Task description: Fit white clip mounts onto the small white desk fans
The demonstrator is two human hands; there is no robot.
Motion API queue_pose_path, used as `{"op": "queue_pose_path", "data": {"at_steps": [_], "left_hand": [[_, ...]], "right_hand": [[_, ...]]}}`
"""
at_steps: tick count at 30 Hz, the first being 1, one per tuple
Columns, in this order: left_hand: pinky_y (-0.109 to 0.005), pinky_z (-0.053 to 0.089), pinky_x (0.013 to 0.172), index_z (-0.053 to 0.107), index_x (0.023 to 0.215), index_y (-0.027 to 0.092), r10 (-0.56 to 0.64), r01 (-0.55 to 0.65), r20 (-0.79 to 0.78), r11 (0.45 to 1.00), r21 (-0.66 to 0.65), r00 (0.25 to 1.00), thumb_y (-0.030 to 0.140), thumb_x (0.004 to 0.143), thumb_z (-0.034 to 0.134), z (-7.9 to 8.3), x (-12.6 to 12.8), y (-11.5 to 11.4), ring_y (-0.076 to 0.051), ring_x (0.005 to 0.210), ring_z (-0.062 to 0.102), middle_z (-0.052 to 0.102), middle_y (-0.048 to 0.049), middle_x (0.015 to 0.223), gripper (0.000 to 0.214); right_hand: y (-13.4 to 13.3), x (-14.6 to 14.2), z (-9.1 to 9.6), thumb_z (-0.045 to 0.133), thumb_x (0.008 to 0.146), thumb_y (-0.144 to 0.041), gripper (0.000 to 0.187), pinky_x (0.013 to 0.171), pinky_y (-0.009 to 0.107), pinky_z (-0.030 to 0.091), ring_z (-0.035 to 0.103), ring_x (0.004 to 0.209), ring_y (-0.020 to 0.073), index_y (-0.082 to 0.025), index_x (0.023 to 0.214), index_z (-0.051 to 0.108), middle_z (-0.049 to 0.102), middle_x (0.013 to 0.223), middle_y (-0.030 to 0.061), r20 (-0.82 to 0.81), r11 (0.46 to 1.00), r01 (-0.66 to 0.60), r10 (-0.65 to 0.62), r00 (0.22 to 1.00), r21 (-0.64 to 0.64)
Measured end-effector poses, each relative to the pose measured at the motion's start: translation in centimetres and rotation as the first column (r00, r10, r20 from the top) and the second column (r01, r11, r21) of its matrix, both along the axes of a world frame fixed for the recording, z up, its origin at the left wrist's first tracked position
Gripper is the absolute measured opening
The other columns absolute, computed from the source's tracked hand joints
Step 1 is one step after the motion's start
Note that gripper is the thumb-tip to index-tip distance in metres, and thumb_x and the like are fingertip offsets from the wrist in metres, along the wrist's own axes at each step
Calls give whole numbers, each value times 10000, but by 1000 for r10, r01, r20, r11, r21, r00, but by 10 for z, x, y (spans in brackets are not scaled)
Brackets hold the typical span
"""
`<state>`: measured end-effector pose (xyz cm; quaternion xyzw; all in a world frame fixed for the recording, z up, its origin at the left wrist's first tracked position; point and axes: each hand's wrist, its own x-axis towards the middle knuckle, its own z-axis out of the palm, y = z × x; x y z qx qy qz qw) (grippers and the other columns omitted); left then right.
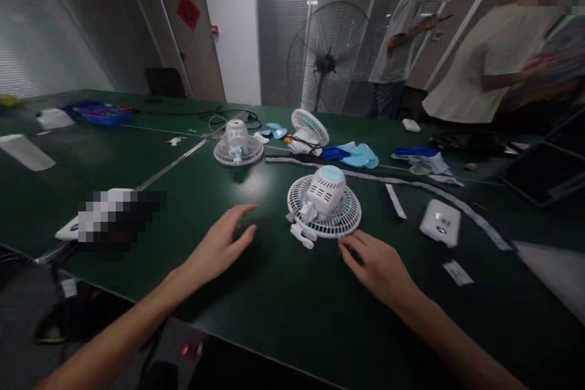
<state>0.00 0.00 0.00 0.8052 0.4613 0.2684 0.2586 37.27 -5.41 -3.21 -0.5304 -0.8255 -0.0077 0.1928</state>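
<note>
A small white fan [329, 198] lies face down on the green table, its grille flat and its rounded motor housing with a pale blue cap on top. A white clip-like part [303, 235] sticks out at its near left edge. My left hand [223, 237] hovers to the left of the fan, apart from it, open with thumb and fingers spread. My right hand [377, 265] is at the near right rim of the grille. Its fingers are curled and the fingertips come together there; whatever they pinch, if anything, is too small to make out.
Farther back are a second face-down fan [237, 143], a tilted fan [308, 131] and blue blades [361, 155]. A white box [440, 222] stands right, beyond a white strip [395, 201]. A blue tray [105, 114] is far left. Two people stand at the back right.
</note>
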Motion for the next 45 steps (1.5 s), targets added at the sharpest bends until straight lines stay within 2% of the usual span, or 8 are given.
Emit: {"op": "queue_pose_path", "data": {"at_steps": [5,9,18,23,26,30,36,45], "left_hand": [[-480,500,1097,498,1412,220,-134,132,24,989,64,991,478,932,682,-21,84,30,-296,1267,574,514,-129,1423,575],[-428,573,964,552,1292,230,-127,125,58,991,43,990,474,915,708,-32,104,21,-240,1089,637,520,-96,1309,475],[-461,542,999,465,1455,256,-224,241,-113,955,170,968,252,941,678,-27,104,4,-267,1173,598,539,-103,1372,557],[-496,472,1045,631,1225,237,-245,327,-272,892,313,931,253,984,603,-20,98,3,-318,1335,481,450,-113,1537,244],[-477,460,1036,639,1107,195,-254,334,-268,887,320,929,301,944,645,-17,96,1,-330,1349,464,447,-131,1547,195],[-429,454,990,604,1073,174,-282,335,-198,882,331,939,298,897,664,-18,95,-1,-293,1251,523,551,-133,1429,224],[-396,449,877,597,1079,172,-293,343,-204,896,281,934,269,923,634,-19,95,2,-229,977,593,679,-64,1078,188],[-426,457,1095,523,1461,256,-324,409,-336,884,227,884,319,1074,466,-2,53,-13,-238,1236,594,595,-100,1414,396]], "right_hand": [[10,-3,-8,536,1003,-224,145,689,292,508,682,790,192,-198,1076,659,712,966,63,-55,995,80,-76,996,65],[13,-2,-9,548,994,-221,103,651,271,501,668,755,171,-209,1039,640,697,939,45,-142,996,87,-84,986,19],[8,-2,-4,580,996,-259,111,676,297,511,661,829,195,-215,1090,621,680,1004,58,-145,999,-9,3,989,-41],[8,7,-8,513,1018,-229,154,631,287,524,622,701,159,-210,1090,648,658,935,51,-293,999,40,-36,955,6],[9,11,-6,500,1006,-193,231,669,295,555,663,795,178,-217,1166,665,671,1066,80,-267,998,26,-12,964,50],[6,6,-6,504,956,-125,352,822,341,591,681,1031,227,-249,1242,668,646,1219,90,-107,987,-162,159,981,-19],[3,-1,-12,495,984,-150,312,838,367,600,677,1033,231,-241,1232,660,628,1231,102,-64,983,-172,168,984,-65],[5,2,-13,496,985,-162,338,818,345,623,696,1029,227,-254,1254,679,646,1241,101,-55,985,-170,169,984,-14]]}}
